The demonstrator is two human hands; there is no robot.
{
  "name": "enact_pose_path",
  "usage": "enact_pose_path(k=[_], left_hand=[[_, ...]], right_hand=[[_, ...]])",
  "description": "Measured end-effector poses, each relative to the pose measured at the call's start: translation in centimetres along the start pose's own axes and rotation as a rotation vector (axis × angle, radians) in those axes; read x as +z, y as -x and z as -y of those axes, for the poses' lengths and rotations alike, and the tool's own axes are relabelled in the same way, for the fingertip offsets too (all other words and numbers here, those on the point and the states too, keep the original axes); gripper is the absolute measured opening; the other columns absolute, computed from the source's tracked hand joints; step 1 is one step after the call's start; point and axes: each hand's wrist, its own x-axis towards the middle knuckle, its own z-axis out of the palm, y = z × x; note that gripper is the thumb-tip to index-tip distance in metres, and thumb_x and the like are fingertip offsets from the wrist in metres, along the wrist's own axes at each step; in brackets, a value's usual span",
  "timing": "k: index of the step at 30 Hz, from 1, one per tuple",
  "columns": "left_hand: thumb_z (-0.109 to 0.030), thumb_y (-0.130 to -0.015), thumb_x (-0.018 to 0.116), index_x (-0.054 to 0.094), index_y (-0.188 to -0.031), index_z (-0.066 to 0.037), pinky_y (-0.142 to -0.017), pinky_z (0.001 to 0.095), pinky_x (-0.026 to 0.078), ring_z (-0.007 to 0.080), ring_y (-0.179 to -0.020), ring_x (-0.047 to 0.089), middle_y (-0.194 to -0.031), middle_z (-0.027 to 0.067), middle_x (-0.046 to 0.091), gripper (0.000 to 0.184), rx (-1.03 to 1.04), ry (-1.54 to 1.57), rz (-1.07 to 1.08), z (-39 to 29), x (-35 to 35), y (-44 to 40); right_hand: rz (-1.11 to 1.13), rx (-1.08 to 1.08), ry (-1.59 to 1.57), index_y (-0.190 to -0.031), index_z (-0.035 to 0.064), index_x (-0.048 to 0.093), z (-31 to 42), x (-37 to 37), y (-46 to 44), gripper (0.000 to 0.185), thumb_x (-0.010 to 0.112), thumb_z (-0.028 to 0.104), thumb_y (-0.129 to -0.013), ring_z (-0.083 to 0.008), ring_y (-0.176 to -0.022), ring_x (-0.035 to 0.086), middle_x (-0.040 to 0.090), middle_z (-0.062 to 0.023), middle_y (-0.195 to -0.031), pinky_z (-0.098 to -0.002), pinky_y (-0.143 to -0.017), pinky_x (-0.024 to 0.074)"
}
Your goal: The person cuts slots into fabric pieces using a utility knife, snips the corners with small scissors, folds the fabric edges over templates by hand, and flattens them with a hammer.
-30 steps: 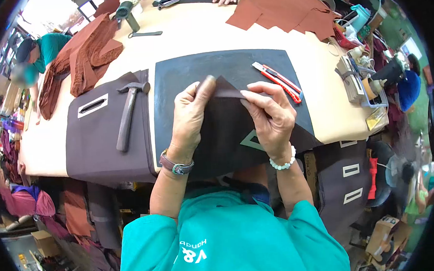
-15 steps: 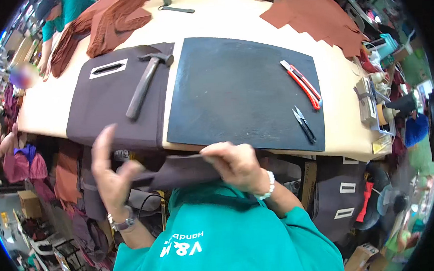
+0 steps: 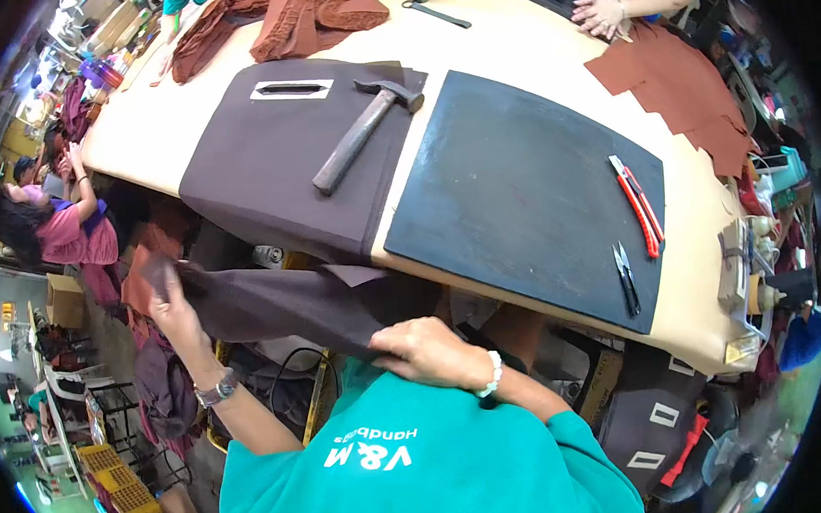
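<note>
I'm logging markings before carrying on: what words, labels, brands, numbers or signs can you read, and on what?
"V&M": on the teal shirt, upside down in this view.
"Handbags": also on the shirt, beside "V&M", upside down.
Too small or blurred to read: print on the brown cardboard below the table edge.
No text seen: the held dark piece.
</note>
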Motion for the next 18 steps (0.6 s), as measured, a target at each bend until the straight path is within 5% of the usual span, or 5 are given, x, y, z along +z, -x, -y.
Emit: enact_pose_path(k=[7,9,10,12,18], left_hand=[[-0.028,-0.096,0.045,0.060,-0.109,0.002,-0.067,0.0262,0.048,0.0119,-0.073,0.059,-0.082,0.0053,0.063,0.036,0.360,-0.152,-0.056,-5.4,9.5,-9.4],[-0.027,-0.095,0.046,0.059,-0.107,0.003,-0.065,0.0290,0.049,0.0130,-0.072,0.060,-0.082,0.0049,0.064,0.034,0.914,-0.120,0.071,-4.8,17.8,-11.0],[-0.023,-0.095,0.047,0.059,-0.105,0.000,-0.064,0.0333,0.049,0.0204,-0.072,0.063,-0.085,0.0092,0.066,0.028,0.707,-0.319,0.178,-4.0,21.3,-10.6],[-0.020,-0.093,0.049,0.060,-0.100,-0.008,-0.063,0.0385,0.048,0.0345,-0.076,0.062,-0.088,0.0176,0.061,0.018,0.966,-0.270,0.328,-4.3,28.6,-8.0],[-0.014,-0.081,0.053,0.056,-0.105,-0.014,-0.059,0.0402,0.052,0.0301,-0.073,0.064,-0.082,0.0141,0.063,0.024,1.130,-0.374,0.716,0.9,42.8,-1.6]], right_hand=[[-0.237,0.058,-0.240,-0.091,-0.0008,0.057,1.2,-3.6,1.1,0.016,0.062,0.008,-0.079,-0.0330,-0.070,0.060,0.059,-0.0174,-0.079,-0.0371,-0.063,0.0480],[-0.459,0.241,-0.198,-0.090,-0.0023,0.059,1.1,-6.3,3.1,0.013,0.061,0.005,-0.079,-0.0283,-0.067,0.061,0.060,-0.0161,-0.079,-0.0327,-0.063,0.0477],[-0.598,0.348,-0.140,-0.090,-0.0029,0.060,1.1,-7.4,4.2,0.012,0.061,0.003,-0.080,-0.0264,-0.067,0.061,0.061,-0.0156,-0.079,-0.0312,-0.063,0.0473],[-0.836,0.506,0.016,-0.090,-0.0037,0.060,1.0,-8.7,6.0,0.011,0.059,0.001,-0.081,-0.0243,-0.067,0.061,0.062,-0.0151,-0.080,-0.0293,-0.062,0.0465],[-1.114,0.664,0.651,-0.105,-0.0004,0.058,-1.5,-9.0,9.2,0.024,0.061,0.006,-0.082,-0.0255,-0.061,0.059,0.060,-0.0140,-0.074,-0.0335,-0.058,0.0453]])
